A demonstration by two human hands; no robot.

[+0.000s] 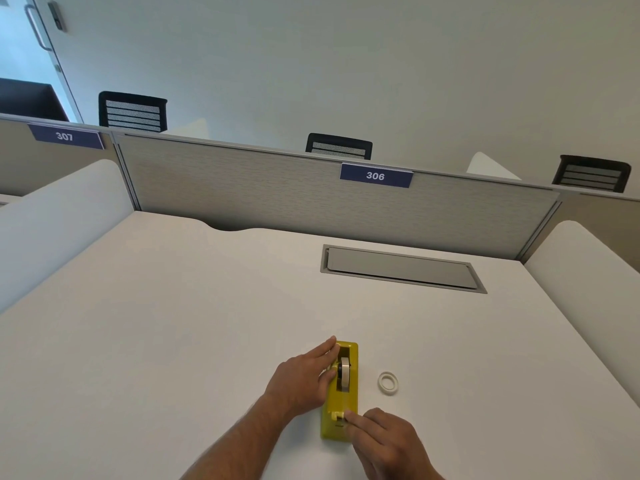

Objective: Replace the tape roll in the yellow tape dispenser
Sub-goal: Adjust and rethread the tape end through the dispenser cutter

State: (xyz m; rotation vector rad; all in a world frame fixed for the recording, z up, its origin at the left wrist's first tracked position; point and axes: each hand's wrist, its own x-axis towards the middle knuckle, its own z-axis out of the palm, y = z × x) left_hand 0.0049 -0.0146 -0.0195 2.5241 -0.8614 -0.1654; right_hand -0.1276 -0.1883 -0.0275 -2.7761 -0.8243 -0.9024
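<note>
The yellow tape dispenser (341,398) lies lengthwise on the white desk (173,323), cutter end toward me. A tape roll (344,374) sits upright in its well. My left hand (304,375) rests flat against the dispenser's left side, fingers along the far end, thumb by the roll. My right hand (384,441) is at the near end, with fingertips pressed on the cutter and the tape end there. A second, nearly flat white tape roll (388,382) lies on the desk a little to the right of the dispenser, apart from both hands.
A grey cable hatch (401,268) is set into the desk behind the work spot. A grey partition (277,188) with label 306 closes the back, and white side panels (588,265) bound the desk left and right. Black chairs stand beyond.
</note>
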